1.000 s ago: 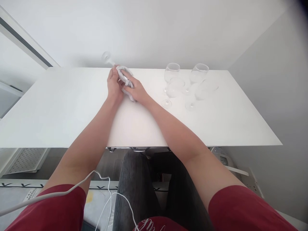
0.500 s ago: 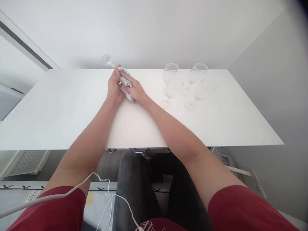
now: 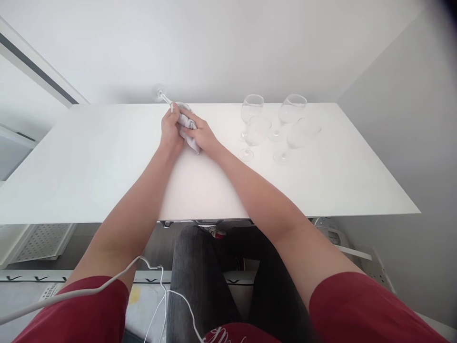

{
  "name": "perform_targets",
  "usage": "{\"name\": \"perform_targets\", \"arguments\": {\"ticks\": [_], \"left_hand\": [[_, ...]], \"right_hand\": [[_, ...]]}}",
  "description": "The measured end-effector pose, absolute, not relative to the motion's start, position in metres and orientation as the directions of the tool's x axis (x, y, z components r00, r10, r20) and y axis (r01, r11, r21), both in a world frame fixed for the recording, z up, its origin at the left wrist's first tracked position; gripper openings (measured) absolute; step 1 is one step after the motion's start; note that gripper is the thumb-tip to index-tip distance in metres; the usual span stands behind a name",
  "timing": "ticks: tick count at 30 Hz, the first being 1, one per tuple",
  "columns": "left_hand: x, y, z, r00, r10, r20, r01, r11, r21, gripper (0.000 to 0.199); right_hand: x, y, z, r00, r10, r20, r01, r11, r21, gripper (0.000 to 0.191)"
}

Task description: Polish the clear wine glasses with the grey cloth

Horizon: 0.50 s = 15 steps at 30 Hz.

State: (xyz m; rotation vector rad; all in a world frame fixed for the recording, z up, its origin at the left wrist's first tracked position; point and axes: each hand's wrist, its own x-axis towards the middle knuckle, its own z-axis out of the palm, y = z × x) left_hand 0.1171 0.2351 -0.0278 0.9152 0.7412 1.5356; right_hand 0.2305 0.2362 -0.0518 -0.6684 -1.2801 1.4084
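Observation:
Over the left-middle part of the white table, a wine glass (image 3: 164, 96) is tilted on its side, its foot pointing up and left toward the wall. My left hand (image 3: 172, 127) is closed around it near the stem and bowl. A pale grey-white cloth (image 3: 189, 124) is wrapped about the bowl and hides most of it. My right hand (image 3: 203, 134) is closed on the cloth, its fingers pressing it against the glass from the right.
Several clear wine glasses (image 3: 259, 132) stand upright in a group on the right half of the white table (image 3: 307, 190). A wall rises behind the table's far edge. White cables (image 3: 107, 287) hang across my left arm and lap.
The glass's foot has dipped slightly as the glass shifts in my hands. Both hands stay in nearly the same place, and the standing glasses have not moved.

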Motion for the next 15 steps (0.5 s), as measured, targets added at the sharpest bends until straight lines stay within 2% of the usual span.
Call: {"name": "perform_targets", "arguments": {"ticks": [3, 7, 11, 15], "left_hand": [[0.116, 0.236, -0.027, 0.029, 0.98, 0.194, -0.488, -0.156, 0.859, 0.039], [0.115, 0.235, -0.027, 0.041, 0.958, 0.284, -0.495, -0.228, 0.838, 0.024], [0.115, 0.227, -0.022, 0.022, 0.987, 0.156, -0.489, -0.126, 0.863, 0.039], [0.116, 0.223, -0.015, 0.01, 1.0, -0.009, -0.583, 0.013, 0.813, 0.031]], "right_hand": [[0.237, 0.238, -0.05, -0.356, 0.91, 0.211, -0.398, 0.057, -0.915, 0.046], [0.246, 0.238, -0.045, -0.339, 0.906, 0.255, -0.487, 0.064, -0.871, 0.055], [0.247, 0.24, -0.045, -0.233, 0.938, 0.257, -0.466, 0.125, -0.876, 0.068], [0.253, 0.251, -0.052, -0.022, 0.966, 0.257, -0.419, 0.225, -0.88, 0.08]]}}
